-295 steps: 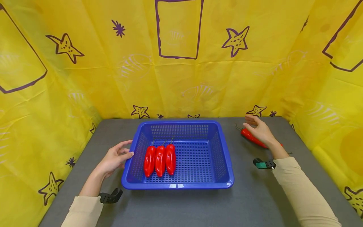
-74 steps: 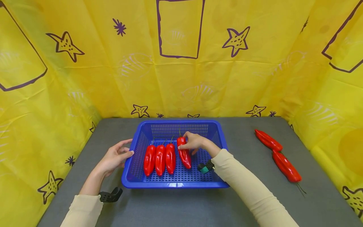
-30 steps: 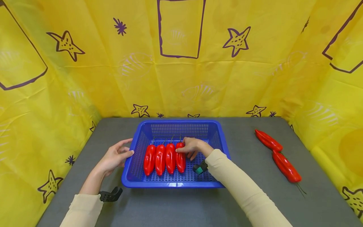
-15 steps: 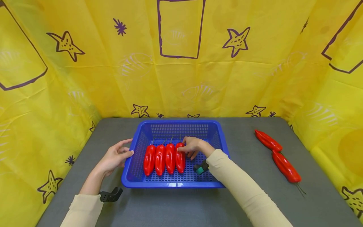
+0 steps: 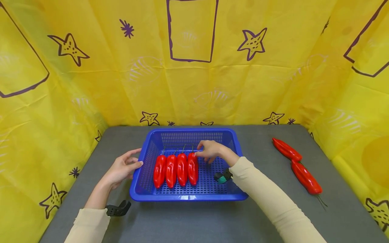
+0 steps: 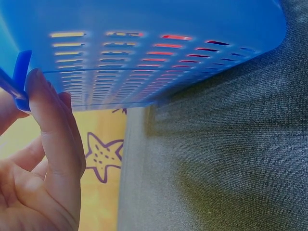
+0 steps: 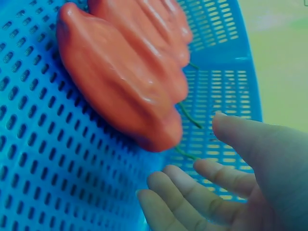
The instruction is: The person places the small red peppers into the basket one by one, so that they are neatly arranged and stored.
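Inside the blue plastic basket [image 5: 189, 197], several glossy red chili peppers lie side by side, stems pointing to the far wall. My left hand [image 5: 123, 168] pinches the basket's left rim between thumb and fingers; the left wrist view shows the rim [image 6: 21, 82] between them. Above the stem end of the rightmost red pepper [image 5: 192, 170] is my right hand [image 5: 212, 150], fingers spread and holding nothing. In the right wrist view a gap shows between the right hand [image 7: 231, 187] and that pepper [image 7: 120, 82].
Two more red peppers, one farther back [image 5: 286, 149] and one nearer [image 5: 306, 178], lie almost end to end on the grey table [image 5: 170, 222], right of the basket. A yellow patterned cloth [image 5: 146, 84] surrounds the table's back and sides.
From the table at right, a red pepper has been brought into the basket and straightened alongside the others. My right hand has just let go and lifted slightly rightward. The left hand stays put.
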`<state>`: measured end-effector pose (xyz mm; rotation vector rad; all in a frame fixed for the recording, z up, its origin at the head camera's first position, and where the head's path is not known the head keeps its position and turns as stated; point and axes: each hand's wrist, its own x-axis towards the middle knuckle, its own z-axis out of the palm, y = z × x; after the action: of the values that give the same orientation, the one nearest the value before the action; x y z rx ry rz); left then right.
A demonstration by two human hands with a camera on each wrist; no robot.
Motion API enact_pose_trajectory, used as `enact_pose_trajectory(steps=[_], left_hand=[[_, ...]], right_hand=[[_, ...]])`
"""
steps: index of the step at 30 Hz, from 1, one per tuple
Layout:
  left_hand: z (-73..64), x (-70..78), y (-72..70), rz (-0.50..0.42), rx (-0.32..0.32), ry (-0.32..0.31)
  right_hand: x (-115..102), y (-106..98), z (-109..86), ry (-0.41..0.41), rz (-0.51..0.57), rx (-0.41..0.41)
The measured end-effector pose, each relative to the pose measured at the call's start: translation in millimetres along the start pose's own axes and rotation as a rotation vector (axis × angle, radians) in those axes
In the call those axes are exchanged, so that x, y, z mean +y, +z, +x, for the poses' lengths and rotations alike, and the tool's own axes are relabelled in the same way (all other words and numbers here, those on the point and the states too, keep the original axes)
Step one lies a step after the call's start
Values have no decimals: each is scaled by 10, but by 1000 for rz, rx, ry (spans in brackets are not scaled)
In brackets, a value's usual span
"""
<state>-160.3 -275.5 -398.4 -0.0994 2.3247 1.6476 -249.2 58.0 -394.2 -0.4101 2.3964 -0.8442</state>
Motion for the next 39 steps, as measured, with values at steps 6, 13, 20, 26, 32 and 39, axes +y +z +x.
enact_pose_trajectory(steps=[6,13,20,26,32,39], left_hand=[[0,-8,5,12,11,0],[-1,-6,1,10,8,0],[-2,6,1,10,6,2],[2,9,3,10,4,-2],[8,-3,4,10,3,-3],[8,-9,4,13,6,-6]], right_hand=[[-16,-119,-106,-92,-71,34],[1,-237,-234,-197,-131,114],[34,-338,-361,-268,-173,244],[110,-434,-495,-292,-140,297],[236,-518,-645,-308,-111,353],[407,-595,-818,-303,-62,421]])
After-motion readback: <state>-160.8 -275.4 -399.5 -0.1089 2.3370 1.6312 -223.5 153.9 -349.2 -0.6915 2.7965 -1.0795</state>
